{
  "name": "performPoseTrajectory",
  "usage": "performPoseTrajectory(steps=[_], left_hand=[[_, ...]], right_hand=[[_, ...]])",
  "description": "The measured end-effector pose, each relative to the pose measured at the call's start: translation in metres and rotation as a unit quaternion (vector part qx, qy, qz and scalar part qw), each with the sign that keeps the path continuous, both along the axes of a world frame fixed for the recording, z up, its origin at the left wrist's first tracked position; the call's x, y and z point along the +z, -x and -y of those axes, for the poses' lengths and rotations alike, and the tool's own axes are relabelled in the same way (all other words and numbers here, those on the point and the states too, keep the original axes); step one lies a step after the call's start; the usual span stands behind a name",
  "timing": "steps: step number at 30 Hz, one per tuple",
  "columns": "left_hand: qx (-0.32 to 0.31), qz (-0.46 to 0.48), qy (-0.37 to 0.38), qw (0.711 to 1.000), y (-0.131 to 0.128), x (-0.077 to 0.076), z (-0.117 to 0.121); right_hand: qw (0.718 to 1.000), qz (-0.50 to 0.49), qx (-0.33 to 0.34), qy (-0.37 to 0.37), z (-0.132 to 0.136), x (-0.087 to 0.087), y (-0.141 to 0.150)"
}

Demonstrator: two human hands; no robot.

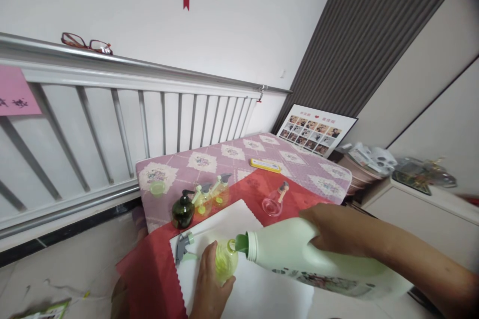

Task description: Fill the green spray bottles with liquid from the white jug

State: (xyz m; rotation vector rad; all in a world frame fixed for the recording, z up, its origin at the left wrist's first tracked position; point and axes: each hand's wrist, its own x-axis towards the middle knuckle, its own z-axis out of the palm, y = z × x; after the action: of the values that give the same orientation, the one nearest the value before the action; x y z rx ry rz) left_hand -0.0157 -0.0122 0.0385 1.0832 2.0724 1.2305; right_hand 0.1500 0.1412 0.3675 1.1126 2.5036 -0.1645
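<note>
The right arm reaches in from the right edge, its forearm sloping down toward that edge, and the right hand (pixel 324 224) is wrapped around the upper side of a large pale green jug (pixel 284 246). The jug lies tipped almost level, its green spout (pixel 242 243) facing left at the neck of a small yellow bottle (pixel 225 264). The left hand (pixel 211 279) comes up from the bottom edge and holds that bottle from its left and near side, the thumb along its lower right; the bottle leans slightly toward the spout above the white sheet (pixel 232 219) on the worktop (pixel 209 177). Whether the spout touches the bottle's rim cannot be told, nor whether liquid is flowing. Most of the right fingers are hidden by the jug, and the left forearm is cut off by the frame. The jug's label is too blurred to read. A grey spray head (pixel 182 247) lies left of the bottle; farther back, small pump bottles (pixel 204 202) overlap, partly hiding one another.
</note>
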Motion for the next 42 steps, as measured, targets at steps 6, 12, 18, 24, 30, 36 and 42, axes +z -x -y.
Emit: performPoseTrajectory(steps=[6, 12, 18, 24, 30, 36, 42], left_hand=[[0.003, 0.007, -0.016, 1.000, 0.000, 0.000, 0.000], [-0.008, 0.004, -0.016, 1.000, 0.001, -0.003, 0.000], [-0.002, -0.001, -0.012, 1.000, 0.001, -0.006, -0.001], [0.000, 0.008, -0.018, 1.000, 0.000, -0.005, -0.001], [0.014, 0.008, -0.030, 0.999, -0.002, 0.003, 0.000], [0.005, 0.011, -0.018, 1.000, -0.001, 0.009, 0.001], [0.011, 0.013, -0.025, 1.000, -0.001, 0.004, 0.001]], right_hand=[[1.000, 0.004, -0.001, -0.002, 0.000, 0.001, 0.001], [1.000, 0.005, 0.010, -0.006, 0.000, 0.001, 0.001], [1.000, 0.007, 0.013, -0.009, -0.002, -0.001, -0.001], [1.000, 0.000, 0.007, -0.009, -0.001, 0.000, -0.001], [1.000, 0.004, 0.006, -0.011, -0.003, -0.002, -0.004], [1.000, 0.009, 0.006, -0.014, -0.004, -0.002, -0.002], [1.000, 0.007, 0.007, -0.018, -0.004, -0.002, -0.002]])
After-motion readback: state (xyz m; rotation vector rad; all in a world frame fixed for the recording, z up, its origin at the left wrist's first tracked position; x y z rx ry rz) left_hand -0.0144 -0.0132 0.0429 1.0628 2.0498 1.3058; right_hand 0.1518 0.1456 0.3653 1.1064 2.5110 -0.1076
